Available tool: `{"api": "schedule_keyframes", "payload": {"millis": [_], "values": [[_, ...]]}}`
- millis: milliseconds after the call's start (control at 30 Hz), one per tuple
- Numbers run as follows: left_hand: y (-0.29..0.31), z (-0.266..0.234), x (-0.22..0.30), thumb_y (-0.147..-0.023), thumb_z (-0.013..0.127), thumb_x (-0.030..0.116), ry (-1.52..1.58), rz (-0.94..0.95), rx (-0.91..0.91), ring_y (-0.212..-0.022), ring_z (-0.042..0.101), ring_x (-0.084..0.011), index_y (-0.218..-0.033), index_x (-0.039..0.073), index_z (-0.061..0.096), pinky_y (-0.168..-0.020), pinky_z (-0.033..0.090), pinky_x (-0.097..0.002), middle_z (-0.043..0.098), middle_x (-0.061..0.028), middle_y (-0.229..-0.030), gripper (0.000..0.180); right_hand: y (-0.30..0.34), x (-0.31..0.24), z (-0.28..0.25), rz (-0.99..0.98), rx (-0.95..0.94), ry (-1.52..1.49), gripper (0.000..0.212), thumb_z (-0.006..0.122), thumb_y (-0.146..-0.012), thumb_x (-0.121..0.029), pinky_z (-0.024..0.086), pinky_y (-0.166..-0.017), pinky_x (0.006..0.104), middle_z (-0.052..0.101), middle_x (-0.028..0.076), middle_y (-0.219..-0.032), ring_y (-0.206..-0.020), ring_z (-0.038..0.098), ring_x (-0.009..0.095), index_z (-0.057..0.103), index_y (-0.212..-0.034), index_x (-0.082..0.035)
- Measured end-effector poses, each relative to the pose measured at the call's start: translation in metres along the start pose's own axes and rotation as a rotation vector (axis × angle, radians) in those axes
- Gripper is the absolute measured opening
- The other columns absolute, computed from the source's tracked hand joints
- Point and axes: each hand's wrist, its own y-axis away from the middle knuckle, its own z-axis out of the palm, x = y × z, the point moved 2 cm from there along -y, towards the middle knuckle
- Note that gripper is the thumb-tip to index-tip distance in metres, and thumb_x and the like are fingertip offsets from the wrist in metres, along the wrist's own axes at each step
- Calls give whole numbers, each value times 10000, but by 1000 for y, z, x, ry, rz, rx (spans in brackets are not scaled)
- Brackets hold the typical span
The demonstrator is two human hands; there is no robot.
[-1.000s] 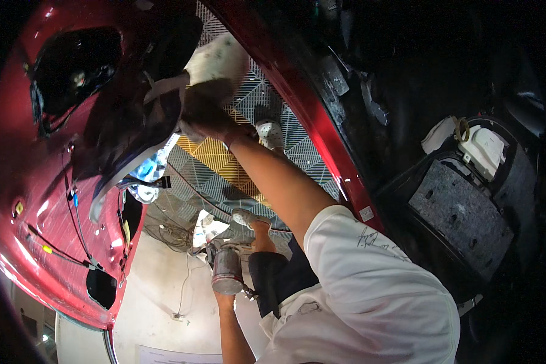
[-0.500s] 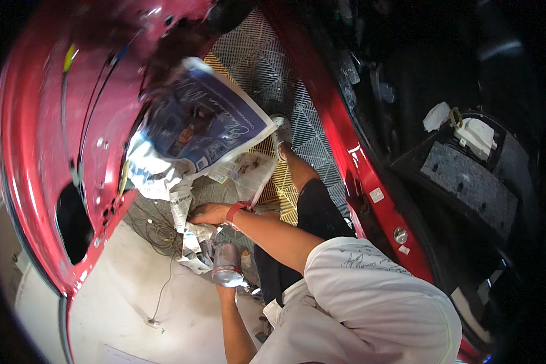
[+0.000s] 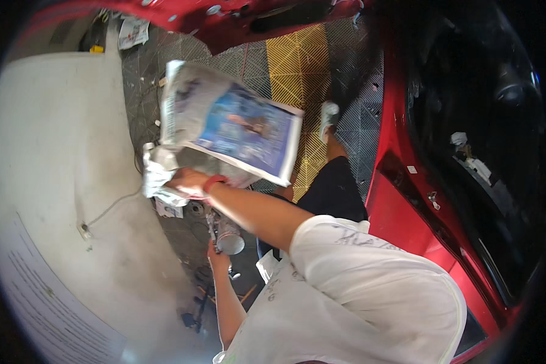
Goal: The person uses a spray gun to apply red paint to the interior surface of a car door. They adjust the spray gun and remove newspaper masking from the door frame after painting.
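My right hand (image 3: 188, 182), with a red band at its wrist, is closed around crumpled newspaper sheets (image 3: 249, 124). The wide printed part of the sheets hangs beyond the hand over the floor, blurred by motion. Nearer to me, my left hand (image 3: 219, 261) grips what looks like a spray gun (image 3: 229, 241) with a greyish cup. The cup's round end shows, while my fingers partly hide the handle. My two hands are a short way apart, the newspaper farther off than the spray gun.
A red car panel (image 3: 188, 21) crosses the far edge, and a red car body (image 3: 400, 224) with a dark interior stands at right. A pale wall (image 3: 60, 145) with a cord runs along the left. Grey and yellow grid tiles (image 3: 297, 67) cover the floor.
My view has turned left, so the red door panel now lies at the far edge. My right hand has swung the newspaper away from it. The spray gun remains in my left hand.
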Motion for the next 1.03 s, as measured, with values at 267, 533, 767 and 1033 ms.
{"api": "schedule_keyframes", "payload": {"millis": [267,533,767,1033], "values": [[76,-44,-118,-958,741,156,263,-188,185,-1048,721,-224,-1436,-37,614,-926,560,-358,745,-130,-1238,532,-89,-62,296,73,-108,55,813,779,-921,-532,598,-910,419,763,273,-1179,-1021,754,349,587,-1456,49],[49,-18,-167,-1005,676,184,558,-464,98,-850,688,-160,-1208,-5,714,-780,513,-344,766,-83,-1019,280,3,43,97,163,-270,960,845,560,-1044,-655,476,-1202,479,641,189,-1518,-1405,612,375,414,-1662,-97],[-24,-27,-143,-1012,696,117,514,-478,51,-761,631,-142,-1272,25,670,-739,495,-333,695,-34,-959,277,419,81,-273,989,615,1336,664,642,-985,-608,517,-1074,553,742,226,-1315,-1255,689,432,722,-1349,-58],[-118,-82,-100,-1042,719,172,560,-342,-96,-691,608,-170,-1380,42,642,-670,506,-340,702,-46,-1001,370,575,50,-244,950,1194,922,462,603,-1046,-409,555,-1060,516,648,157,-1501,-1318,657,399,689,-1365,-86]]}}
